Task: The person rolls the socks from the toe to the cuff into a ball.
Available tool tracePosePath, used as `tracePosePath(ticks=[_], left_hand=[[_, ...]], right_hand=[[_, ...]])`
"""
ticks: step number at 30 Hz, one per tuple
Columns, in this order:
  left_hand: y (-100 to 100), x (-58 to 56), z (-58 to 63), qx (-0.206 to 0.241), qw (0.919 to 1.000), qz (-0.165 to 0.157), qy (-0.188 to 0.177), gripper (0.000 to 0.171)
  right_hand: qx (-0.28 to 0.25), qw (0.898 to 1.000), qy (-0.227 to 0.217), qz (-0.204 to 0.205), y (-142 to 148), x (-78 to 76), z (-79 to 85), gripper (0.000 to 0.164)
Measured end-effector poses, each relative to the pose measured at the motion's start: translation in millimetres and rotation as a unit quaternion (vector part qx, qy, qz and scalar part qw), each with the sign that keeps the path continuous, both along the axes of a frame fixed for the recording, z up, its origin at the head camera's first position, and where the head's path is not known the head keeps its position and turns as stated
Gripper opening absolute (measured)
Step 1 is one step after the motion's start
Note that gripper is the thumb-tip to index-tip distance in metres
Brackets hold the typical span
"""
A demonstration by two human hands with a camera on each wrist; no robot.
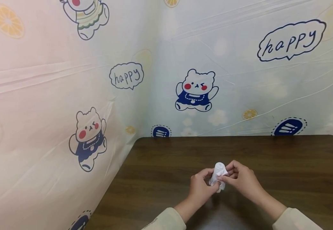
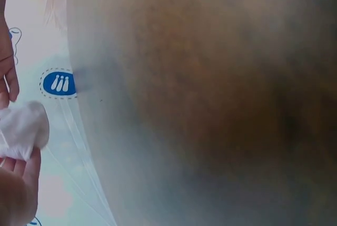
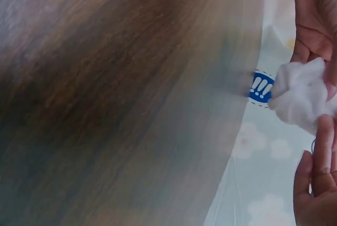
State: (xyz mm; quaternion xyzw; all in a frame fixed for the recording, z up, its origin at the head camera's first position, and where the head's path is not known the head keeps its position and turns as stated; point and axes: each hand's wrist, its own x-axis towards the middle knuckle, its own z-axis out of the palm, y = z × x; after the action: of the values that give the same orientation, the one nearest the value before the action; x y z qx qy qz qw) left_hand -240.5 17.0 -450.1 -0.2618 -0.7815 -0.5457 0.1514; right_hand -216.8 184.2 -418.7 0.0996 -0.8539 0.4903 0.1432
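While wrist views are blurring the table, both hands, left hand and right hand, are pinching a white crumpled cloth mid-table, well clear of edges.

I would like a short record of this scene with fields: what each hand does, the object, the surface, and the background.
object: small white crumpled cloth, maybe a sock; kind cannot be told
left hand: left hand pinches the lower part of the cloth
right hand: right hand pinches the cloth from the other side
position of object: lifted between both hands, above the table
surface: dark brown wooden table
background: plastic sheet with cartoon bears, orange slices and "happy" bubbles, on the left and behind
clothing: pale cream sleeves
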Motion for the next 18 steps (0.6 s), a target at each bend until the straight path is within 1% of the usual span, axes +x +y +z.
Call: tracePosePath(ticks=[4,7,9,12,16,18], left_hand=[[-3,-0.9,0.5,0.011,0.9992,-0.035,-0.014,0.028],[-5,-1.2,0.8,0.023,0.9977,-0.054,-0.035,0.028],[-6,-1.4,0.3,0.026,0.9970,-0.059,-0.044,0.028],[-8,-1.9,-0.4,0.024,0.9971,-0.058,-0.042,0.029],[-11,-2.6,-0.6,0.021,0.9975,-0.060,-0.032,0.032],[-12,-3.3,-0.6,0.021,0.9972,-0.063,-0.036,0.032]], right_hand=[[0.002,0.999,0.032,0.004,2,0.4,-1.6,0.025],[0.007,0.998,0.055,0.012,4,-0.2,-2.7,0.023],[0.012,0.998,0.067,0.020,6,-0.7,-3.3,0.022],[0.014,0.996,0.078,0.040,9,-0.5,-2.8,0.021],[0.006,0.995,0.069,0.078,15,1.1,-1.1,0.016],[0.009,0.994,0.061,0.088,17,2.1,-0.2,0.013]])
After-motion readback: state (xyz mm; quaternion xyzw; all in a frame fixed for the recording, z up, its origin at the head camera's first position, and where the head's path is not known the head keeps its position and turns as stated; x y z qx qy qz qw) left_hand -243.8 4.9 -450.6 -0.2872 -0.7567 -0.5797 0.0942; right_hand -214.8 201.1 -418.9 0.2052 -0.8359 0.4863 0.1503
